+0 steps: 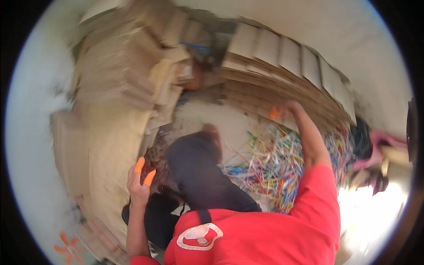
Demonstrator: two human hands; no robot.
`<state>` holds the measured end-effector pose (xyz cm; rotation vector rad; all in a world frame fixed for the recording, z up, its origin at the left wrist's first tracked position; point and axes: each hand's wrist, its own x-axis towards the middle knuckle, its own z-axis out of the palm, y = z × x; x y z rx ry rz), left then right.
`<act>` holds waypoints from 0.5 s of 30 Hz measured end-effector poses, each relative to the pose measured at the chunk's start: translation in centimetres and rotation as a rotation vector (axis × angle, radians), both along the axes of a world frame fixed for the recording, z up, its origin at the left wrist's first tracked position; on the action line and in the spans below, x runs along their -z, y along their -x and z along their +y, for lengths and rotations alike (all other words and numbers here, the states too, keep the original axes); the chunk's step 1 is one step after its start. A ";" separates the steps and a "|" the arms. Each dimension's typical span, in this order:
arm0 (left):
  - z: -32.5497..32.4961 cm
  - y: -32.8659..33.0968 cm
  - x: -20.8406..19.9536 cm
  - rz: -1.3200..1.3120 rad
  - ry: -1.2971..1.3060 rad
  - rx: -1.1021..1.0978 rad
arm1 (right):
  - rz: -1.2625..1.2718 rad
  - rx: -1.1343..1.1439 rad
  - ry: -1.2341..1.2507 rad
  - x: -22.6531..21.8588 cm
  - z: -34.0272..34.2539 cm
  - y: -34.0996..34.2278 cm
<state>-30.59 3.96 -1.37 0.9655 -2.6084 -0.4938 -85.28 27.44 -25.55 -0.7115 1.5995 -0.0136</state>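
Note:
My left hand [138,190] is raised beside a tan, flat-topped surface [115,137], its fingers apart and nothing visible in them. Orange finger covers [149,177] sit on two of its fingertips. On the far right, my right hand [289,107] reaches out in front of a long row of stacked cardboard sheets [260,68]. Motion smears its fingers, though an orange finger cover [274,113] shows on it. Whether this hand touches the cardboard or holds anything cannot be made out.
A heap of colourful plastic strips [276,170] covers the floor beneath my right arm. More cardboard [117,66] is piled high at the far left. Something pink [377,148] lies at the right edge near a dark bag [360,139]. My bent knee [194,152] is between my arms.

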 end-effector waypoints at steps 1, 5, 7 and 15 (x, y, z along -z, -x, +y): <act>0.2 -3.5 0.7 -0.020 -0.022 -0.071 | -0.066 0.055 0.030 -1.5 -0.6 -1.1; 3.5 -15.0 0.0 -0.161 -0.013 -0.343 | 0.156 0.671 0.431 -3.5 -4.2 1.4; 3.0 -18.3 0.0 -0.099 -0.049 -0.449 | 0.458 0.596 0.688 2.4 -2.2 5.7; 11.1 -27.4 0.7 0.037 -0.093 -0.662 | -0.030 0.613 0.355 -4.6 -17.3 -14.3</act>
